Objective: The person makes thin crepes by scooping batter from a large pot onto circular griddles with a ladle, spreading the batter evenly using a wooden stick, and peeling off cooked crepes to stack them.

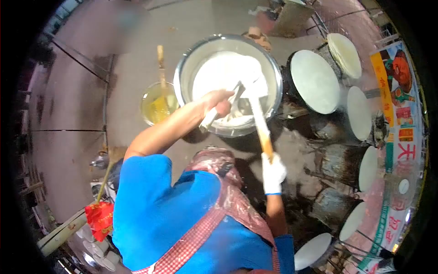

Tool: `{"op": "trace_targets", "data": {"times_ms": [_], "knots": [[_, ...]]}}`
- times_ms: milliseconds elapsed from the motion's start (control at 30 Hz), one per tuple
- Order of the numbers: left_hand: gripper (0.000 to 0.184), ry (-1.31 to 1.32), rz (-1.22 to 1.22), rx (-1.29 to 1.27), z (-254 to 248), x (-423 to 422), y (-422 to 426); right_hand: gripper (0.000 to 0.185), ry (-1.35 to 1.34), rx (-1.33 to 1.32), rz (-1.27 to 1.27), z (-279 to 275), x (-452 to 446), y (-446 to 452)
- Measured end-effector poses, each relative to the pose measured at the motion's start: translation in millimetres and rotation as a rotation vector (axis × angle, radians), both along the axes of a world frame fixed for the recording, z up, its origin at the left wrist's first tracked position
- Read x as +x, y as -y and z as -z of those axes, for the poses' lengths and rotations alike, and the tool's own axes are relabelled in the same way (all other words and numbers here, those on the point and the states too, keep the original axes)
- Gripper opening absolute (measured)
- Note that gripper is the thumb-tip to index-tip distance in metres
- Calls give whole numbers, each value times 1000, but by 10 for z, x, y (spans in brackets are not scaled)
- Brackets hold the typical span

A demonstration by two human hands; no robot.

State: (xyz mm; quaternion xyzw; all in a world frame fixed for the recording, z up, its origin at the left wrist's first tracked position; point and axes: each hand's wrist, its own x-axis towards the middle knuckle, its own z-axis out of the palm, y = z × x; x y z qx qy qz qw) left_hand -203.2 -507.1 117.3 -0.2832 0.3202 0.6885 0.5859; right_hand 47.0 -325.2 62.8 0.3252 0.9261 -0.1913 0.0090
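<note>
A large metal basin [181, 68] holds thick white batter [223, 71]. Over its near rim, my bare left hand [218, 103] is closed round a flat scraper-like tool [209, 119], its pale handle end sticking out below the fist and a greyish part above. My right hand [273, 174], in a white glove, grips the wooden handle of a batter-coated paddle [260, 119]. The paddle slants up and left into the basin, its far end at the batter. The two tools come close together above the batter; whether they touch I cannot tell.
Left of the basin stands a bowl of yellow liquid [150, 106] with a wooden-handled brush [161, 64]. Several round pale griddles, one the large griddle [315, 82], line the right side on drum-like stoves. A printed banner [401, 137] hangs beyond. A red packet [99, 220] is at lower left.
</note>
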Motion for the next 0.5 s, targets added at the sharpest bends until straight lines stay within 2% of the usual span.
{"op": "trace_targets", "data": {"times_ms": [100, 133, 167, 233, 300, 333, 367, 433, 500], "knots": [[14, -241, -37, 83, -749, -36, 133, 35, -324, 163, -53, -236, -201, -229], [7, -349, 17, 133, -1010, -28, 179, 36, -385, 97, -71, -441, -287, -298], [12, -440, 11, 107, -1272, -9, 204, 36, -373, 71, -36, -710, -391, -345], [20, -804, 67, 102, -1820, 13, 268, 33, -637, 108, -26, -977, -586, -536], [35, -1139, 150, 10, -2202, -98, 300, 31, -875, 65, 10, -1332, -716, -599], [46, -1226, 155, -72, -2329, -144, 283, 30, -906, -78, 71, -1550, -739, -523], [50, -1283, 147, -67, -2346, -216, 271, 27, -973, 4, 48, -1372, -802, -618], [53, -1269, 179, -5, -2035, -477, 248, 21, -989, -590, 129, -1151, -878, -457], [37, -1056, 284, 13, -1533, -644, 225, 20, -814, -973, 113, -576, -910, -357]]}}
